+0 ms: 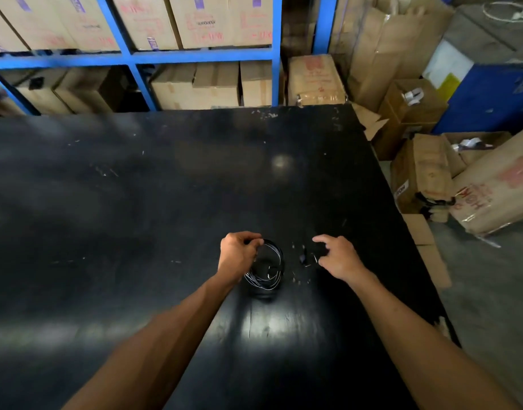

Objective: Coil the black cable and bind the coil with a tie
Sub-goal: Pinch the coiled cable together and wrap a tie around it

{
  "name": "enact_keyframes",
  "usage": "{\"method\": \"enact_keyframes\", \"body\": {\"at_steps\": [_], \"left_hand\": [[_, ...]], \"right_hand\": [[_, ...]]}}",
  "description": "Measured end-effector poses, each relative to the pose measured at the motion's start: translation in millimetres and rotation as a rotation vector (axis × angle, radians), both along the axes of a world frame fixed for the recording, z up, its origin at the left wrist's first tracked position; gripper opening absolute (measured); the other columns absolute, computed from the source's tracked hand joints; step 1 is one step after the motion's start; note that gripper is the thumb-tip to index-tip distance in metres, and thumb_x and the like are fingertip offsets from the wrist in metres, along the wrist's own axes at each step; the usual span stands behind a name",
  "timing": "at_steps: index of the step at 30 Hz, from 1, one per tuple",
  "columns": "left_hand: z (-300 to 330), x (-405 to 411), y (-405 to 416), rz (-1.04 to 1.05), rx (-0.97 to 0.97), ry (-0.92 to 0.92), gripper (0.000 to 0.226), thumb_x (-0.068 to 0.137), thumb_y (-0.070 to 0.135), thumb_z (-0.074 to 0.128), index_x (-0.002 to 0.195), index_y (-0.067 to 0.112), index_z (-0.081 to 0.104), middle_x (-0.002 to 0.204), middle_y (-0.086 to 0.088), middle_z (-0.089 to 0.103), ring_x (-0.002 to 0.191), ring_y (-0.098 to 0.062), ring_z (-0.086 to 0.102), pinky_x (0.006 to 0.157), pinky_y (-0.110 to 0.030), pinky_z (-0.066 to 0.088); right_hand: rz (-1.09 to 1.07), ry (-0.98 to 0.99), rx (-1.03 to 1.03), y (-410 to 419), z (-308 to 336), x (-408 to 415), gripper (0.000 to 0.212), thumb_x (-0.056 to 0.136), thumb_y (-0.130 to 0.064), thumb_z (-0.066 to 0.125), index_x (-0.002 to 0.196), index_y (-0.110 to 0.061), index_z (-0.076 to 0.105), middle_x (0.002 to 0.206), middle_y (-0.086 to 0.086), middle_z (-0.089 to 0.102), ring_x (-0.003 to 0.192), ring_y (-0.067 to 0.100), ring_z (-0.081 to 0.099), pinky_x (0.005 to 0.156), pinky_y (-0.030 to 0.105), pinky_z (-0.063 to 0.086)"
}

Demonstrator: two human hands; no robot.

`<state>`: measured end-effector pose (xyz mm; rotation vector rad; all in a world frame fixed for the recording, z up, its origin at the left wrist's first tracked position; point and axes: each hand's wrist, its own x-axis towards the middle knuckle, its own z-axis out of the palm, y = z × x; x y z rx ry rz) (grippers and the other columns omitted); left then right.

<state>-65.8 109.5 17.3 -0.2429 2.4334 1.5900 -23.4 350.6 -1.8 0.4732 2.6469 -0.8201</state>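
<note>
The black cable [269,269] lies as a round coil of several loops on the black table [165,187], just in front of me. My left hand [238,254] pinches the coil at its upper left edge. My right hand [337,255] hovers a little to the right with fingers spread and curled down over a few small dark pieces [306,258] on the table. Whether one of these is the tie, or whether the fingers touch them, I cannot tell; they are dark against the dark top.
The table's right edge [402,208] runs diagonally, with cardboard boxes [426,173] on the floor beyond it. Behind the table stands a blue shelf rack [195,56] full of cartons. A blue bin [491,93] stands at the back right.
</note>
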Motion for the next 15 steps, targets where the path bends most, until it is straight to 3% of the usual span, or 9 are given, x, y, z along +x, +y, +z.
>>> {"method": "enact_keyframes", "body": {"at_steps": [3, 6, 10, 15], "left_hand": [[-6, -1, 1, -0.023, 0.011, -0.036, 0.008, 0.087, 0.006, 0.071, 0.09, 0.008, 0.078, 0.056, -0.002, 0.061, 0.038, -0.006, 0.049, 0.041, -0.016, 0.043], [-9, 0, 0, -0.055, 0.025, -0.066, 0.008, 0.088, 0.005, 0.07, 0.093, 0.005, 0.077, 0.062, -0.009, 0.064, 0.046, -0.014, 0.055, 0.048, -0.02, 0.049], [-10, 2, -4, -0.147, 0.08, -0.056, 0.012, 0.091, 0.004, 0.069, 0.099, -0.001, 0.075, 0.075, -0.019, 0.071, 0.063, -0.021, 0.065, 0.066, -0.029, 0.059], [-9, 6, -3, -0.26, 0.128, -0.049, 0.009, 0.092, 0.008, 0.069, 0.099, 0.005, 0.075, 0.073, -0.007, 0.072, 0.065, -0.013, 0.067, 0.07, -0.02, 0.058]], "right_hand": [[0.314, 0.038, 0.17, -10, -10, -7, 0.063, 0.092, 0.003, 0.061, 0.144, -0.032, 0.059, 0.136, 0.007, 0.046, 0.117, 0.027, 0.06, 0.095, 0.039, 0.054], [0.455, 0.05, 0.275, -15, -18, -17, 0.035, 0.101, -0.013, 0.06, 0.132, -0.025, 0.07, 0.13, 0.004, 0.057, 0.114, 0.027, 0.065, 0.092, 0.041, 0.055], [0.299, 0.165, 0.244, -21, -14, -27, 0.022, 0.099, -0.026, 0.064, 0.112, -0.014, 0.078, 0.111, 0.009, 0.067, 0.101, 0.032, 0.069, 0.086, 0.04, 0.055], [0.189, 0.251, 0.028, -25, 9, -36, 0.013, 0.084, -0.023, 0.077, 0.092, -0.014, 0.08, 0.103, 0.005, 0.072, 0.091, 0.024, 0.071, 0.081, 0.035, 0.057]]}}
